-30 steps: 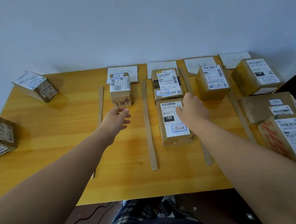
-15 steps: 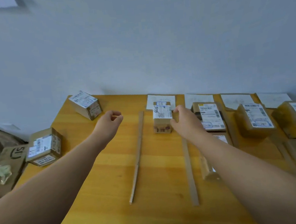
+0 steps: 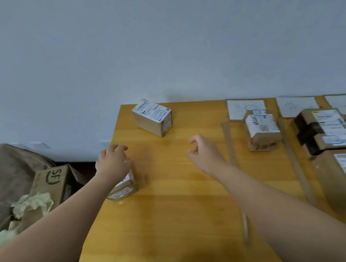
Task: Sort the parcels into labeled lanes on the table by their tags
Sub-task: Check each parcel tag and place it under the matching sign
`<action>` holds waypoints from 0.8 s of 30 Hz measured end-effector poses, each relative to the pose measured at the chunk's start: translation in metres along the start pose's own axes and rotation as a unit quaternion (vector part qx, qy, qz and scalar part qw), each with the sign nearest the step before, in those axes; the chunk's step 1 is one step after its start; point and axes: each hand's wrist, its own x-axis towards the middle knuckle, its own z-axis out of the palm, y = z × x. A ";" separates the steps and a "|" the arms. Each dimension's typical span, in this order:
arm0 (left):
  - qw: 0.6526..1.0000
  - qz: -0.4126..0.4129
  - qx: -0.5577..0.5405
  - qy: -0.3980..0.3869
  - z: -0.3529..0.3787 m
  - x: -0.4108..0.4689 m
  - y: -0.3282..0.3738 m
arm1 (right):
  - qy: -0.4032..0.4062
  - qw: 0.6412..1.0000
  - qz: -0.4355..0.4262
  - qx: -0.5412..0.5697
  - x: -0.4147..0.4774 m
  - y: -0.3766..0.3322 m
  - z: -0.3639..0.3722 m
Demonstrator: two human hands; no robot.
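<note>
I am hovering the left hand (image 3: pixel 113 164), fingers (image 3: pixel 119 148) spread, over the parcel (image 3: pixel 125 185), aiming for opposite sides; right hand (image 3: pixel 206 155) slack, empty.

Parcels (image 3: pixel 151 117) on the counter (image 3: pixel 176 215): five, a sixth cut off. Paper labels (image 3: pixel 246 107) at the counter's far edge: three. Divider strips (image 3: pixel 230 146) on the counter: two. Hands above the counter: two, left hand (image 3: pixel 112 162) and right hand (image 3: pixel 206 155). Box (image 3: pixel 52 182) left of the counter: one.
</note>
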 end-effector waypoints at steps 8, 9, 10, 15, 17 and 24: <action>0.988 -0.082 -0.082 -0.104 0.020 0.027 -0.045 | -0.037 0.998 0.047 0.022 0.012 -0.019 0.055; 0.986 -0.081 -0.090 -0.111 0.023 0.030 -0.043 | -0.038 0.998 0.049 0.021 0.014 -0.018 0.057; 0.987 -0.072 -0.086 -0.114 0.025 0.033 -0.042 | -0.040 0.998 0.054 0.018 0.015 -0.018 0.059; 0.979 0.045 -0.146 -0.133 0.036 0.038 -0.022 | -0.041 0.996 0.081 0.005 0.017 -0.012 0.062; 0.971 0.068 -0.178 -0.148 0.039 0.038 -0.011 | -0.037 0.995 0.089 0.013 0.016 -0.010 0.061; 0.966 0.061 -0.205 -0.146 0.050 0.046 0.001 | -0.115 0.980 0.104 0.123 0.011 -0.005 0.062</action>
